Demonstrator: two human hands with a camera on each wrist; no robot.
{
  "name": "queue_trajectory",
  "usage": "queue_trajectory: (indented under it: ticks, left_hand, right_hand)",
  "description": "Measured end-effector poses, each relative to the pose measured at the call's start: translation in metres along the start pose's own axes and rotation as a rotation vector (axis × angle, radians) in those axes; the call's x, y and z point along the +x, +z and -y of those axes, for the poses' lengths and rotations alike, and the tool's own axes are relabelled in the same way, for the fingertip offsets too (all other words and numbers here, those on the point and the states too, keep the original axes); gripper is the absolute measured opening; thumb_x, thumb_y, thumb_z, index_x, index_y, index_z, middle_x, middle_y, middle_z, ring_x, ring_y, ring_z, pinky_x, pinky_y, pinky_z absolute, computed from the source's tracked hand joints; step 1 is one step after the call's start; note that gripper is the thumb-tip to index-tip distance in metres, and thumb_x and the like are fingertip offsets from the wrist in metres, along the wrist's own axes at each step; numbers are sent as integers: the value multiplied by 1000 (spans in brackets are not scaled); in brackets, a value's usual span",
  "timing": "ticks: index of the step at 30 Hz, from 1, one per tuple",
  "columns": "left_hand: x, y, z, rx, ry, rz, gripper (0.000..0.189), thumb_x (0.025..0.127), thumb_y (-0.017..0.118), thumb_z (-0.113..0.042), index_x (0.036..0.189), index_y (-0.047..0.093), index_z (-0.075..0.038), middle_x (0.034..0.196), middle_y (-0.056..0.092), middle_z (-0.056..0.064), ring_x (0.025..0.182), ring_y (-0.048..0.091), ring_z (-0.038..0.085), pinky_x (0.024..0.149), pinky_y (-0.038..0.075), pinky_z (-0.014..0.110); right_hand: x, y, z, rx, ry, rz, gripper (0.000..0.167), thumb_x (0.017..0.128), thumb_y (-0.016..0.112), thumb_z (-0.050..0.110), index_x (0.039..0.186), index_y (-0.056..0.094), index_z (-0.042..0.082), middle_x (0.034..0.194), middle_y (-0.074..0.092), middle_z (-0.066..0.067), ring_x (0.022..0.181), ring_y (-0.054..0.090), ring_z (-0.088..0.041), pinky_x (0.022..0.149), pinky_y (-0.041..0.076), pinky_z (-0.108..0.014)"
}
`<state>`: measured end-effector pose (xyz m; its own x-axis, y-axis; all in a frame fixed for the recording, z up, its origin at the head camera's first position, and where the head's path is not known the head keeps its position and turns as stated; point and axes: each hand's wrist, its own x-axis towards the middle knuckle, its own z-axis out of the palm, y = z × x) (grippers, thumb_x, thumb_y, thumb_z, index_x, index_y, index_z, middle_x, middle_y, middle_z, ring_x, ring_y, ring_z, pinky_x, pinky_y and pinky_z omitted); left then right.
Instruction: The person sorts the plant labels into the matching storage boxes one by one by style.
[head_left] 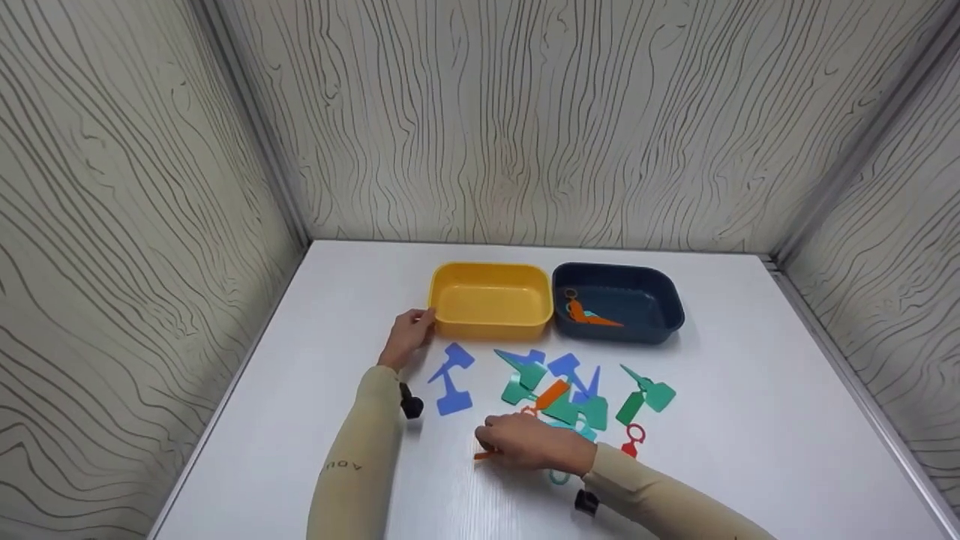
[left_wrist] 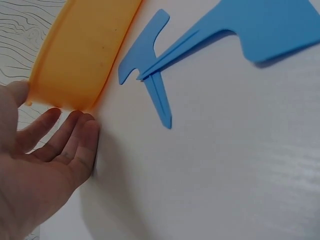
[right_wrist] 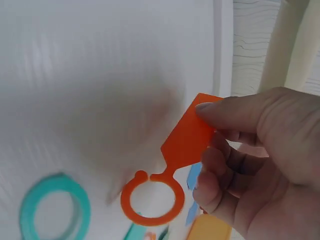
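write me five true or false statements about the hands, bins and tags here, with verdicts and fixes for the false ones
1. The right hand pinches an orange tag. True.
2. The left hand is inside the yellow bin. False: it touches that bin from outside.
3. An orange piece lies in the navy bin. True.
4. In the head view, the yellow bin is right of the navy bin. False: it is on the left.
5. A red tag lies on the table. True.
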<state>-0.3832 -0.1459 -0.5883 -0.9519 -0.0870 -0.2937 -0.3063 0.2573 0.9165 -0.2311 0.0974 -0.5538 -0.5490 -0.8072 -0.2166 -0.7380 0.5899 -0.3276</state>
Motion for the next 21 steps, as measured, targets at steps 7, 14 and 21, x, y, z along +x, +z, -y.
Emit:
queue_trajectory:
  ticks: [7,14,21]
  left_hand:
    - [1,0,2,33,-8,-7,50,97,53,-51,123,60,-9,103,64,8,92,58,19,81,48,29]
    - [2,1,5,47,-22,0,54,96,53,-54,127,59,-11,105,64,6,94,58,18,86,47,30]
    - [2,0,2,42,0,-9,54,96,53,-53,128,58,-9,106,64,8,96,58,19,87,47,31]
  right_hand:
    - [-7,-27,-16,58,15,-86,8,93,66,18,101,67,17,85,63,4,72,50,-5,69,47,-17]
    - [-22,-55,-38,134,8,-188,8,95,64,15,101,68,13,88,64,2,75,50,-8,71,47,-20]
    - [-30,-77,-59,159,71,-241,10,96,63,19,103,67,14,93,66,3,80,53,-10,75,49,-24]
